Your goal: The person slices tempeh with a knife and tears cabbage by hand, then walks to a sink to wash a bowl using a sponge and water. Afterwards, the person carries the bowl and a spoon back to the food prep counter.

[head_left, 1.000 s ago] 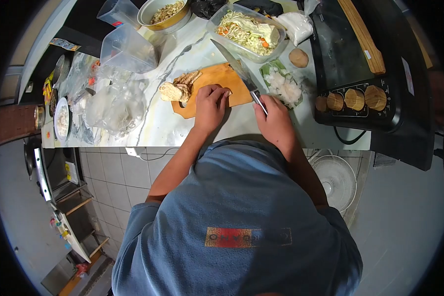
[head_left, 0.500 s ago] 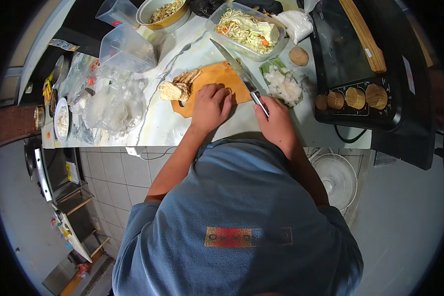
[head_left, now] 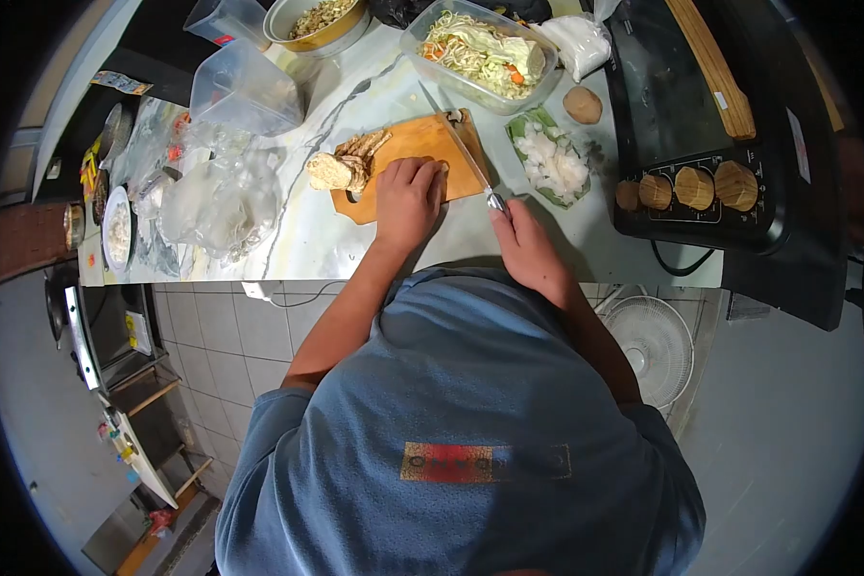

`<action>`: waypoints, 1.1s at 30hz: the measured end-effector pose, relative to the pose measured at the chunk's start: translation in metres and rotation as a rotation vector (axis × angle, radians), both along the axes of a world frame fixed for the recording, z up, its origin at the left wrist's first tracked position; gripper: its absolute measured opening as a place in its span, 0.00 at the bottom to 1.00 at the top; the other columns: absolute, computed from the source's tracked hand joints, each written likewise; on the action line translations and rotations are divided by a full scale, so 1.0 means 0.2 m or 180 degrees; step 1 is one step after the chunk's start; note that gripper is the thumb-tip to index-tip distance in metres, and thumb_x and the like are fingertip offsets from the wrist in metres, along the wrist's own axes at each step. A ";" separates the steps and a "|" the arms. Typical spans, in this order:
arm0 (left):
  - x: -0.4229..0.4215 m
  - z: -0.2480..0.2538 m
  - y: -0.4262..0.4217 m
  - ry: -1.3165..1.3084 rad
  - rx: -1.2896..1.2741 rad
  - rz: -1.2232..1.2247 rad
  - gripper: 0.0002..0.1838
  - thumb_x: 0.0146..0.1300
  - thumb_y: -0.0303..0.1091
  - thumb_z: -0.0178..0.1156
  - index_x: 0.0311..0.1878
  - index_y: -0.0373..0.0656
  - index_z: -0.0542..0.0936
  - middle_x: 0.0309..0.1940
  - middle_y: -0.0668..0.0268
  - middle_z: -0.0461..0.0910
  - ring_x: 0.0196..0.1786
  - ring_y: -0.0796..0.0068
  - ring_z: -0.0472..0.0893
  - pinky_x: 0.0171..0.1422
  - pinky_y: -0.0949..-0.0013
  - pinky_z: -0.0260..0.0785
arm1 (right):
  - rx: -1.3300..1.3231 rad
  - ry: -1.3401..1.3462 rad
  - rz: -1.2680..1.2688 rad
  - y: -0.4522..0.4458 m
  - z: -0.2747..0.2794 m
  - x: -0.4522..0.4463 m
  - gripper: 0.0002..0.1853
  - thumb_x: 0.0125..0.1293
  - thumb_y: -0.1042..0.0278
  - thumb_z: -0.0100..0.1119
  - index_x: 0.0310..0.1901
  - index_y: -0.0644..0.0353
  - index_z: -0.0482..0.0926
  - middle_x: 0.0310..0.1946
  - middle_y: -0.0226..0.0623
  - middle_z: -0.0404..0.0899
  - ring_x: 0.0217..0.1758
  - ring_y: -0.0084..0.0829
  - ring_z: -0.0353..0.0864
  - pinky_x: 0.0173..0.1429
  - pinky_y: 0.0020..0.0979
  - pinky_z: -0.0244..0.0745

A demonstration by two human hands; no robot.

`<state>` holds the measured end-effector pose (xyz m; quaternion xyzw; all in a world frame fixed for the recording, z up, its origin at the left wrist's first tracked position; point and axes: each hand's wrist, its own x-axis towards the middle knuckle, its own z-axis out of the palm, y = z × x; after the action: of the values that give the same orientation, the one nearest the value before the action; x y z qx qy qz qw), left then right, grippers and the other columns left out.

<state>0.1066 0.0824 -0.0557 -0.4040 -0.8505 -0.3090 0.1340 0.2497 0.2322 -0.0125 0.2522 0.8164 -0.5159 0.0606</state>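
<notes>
A marble-patterned table (head_left: 328,252) is spread across the upper part of the view, its straight front edge met by the blue shirt of the person. Its right end is taken up by a black griddle (head_left: 658,86) with wooden knobs. A clear tub (head_left: 454,85) of shredded vegetables is set toward the far side. A wooden cutting board (head_left: 422,140) is laid a little back from the front edge, and the strip of marble between is crossed by the left arm. On the left, a wider band of marble is left between the board and a crumpled plastic bag (head_left: 223,206); on the right, only a narrow gap separates it from a leaf (head_left: 518,126) heaped with white chunks. The left hand (head_left: 408,204) is rested over the board's near edge, fingers bent and close together; whether anything is gripped beneath cannot be told. The right hand (head_left: 528,240) is closed around the handle of a knife (head_left: 461,141), whose blade is slanted over the board, its tip carried past the far edge. Beige slices (head_left: 331,173) are stacked at the board's left edge.
</notes>
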 end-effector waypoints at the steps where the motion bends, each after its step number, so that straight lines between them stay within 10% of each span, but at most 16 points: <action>1: 0.00 -0.01 0.00 0.0040 -0.0009 0.0024 0.08 0.57 0.29 0.65 0.41 0.44 0.82 0.38 0.65 0.79 0.43 0.61 0.77 0.47 0.60 0.66 | -0.0003 0.0000 0.0001 0.00 -0.01 0.00 0.17 0.76 0.56 0.42 0.48 0.65 0.70 0.38 0.58 0.79 0.45 0.63 0.77 0.47 0.51 0.71; 4: 0.01 0.01 0.01 0.0044 -0.0002 0.0013 0.08 0.57 0.30 0.65 0.41 0.43 0.82 0.39 0.65 0.79 0.44 0.61 0.76 0.47 0.59 0.65 | 0.0034 0.0231 -0.0033 0.00 -0.05 0.00 0.18 0.76 0.57 0.45 0.49 0.67 0.72 0.36 0.53 0.77 0.40 0.52 0.78 0.45 0.42 0.71; 33: -0.01 -0.02 0.02 -0.0204 0.0446 0.0006 0.05 0.56 0.31 0.69 0.35 0.44 0.86 0.31 0.67 0.78 0.38 0.63 0.76 0.41 0.60 0.65 | 0.0682 0.0224 0.0309 -0.04 -0.07 -0.05 0.19 0.75 0.55 0.43 0.42 0.66 0.72 0.30 0.63 0.79 0.38 0.66 0.78 0.43 0.59 0.70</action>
<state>0.1042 0.0863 -0.0592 -0.3828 -0.8310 -0.3804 0.1350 0.2394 0.2236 -0.0257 0.1991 0.8798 -0.4307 0.0296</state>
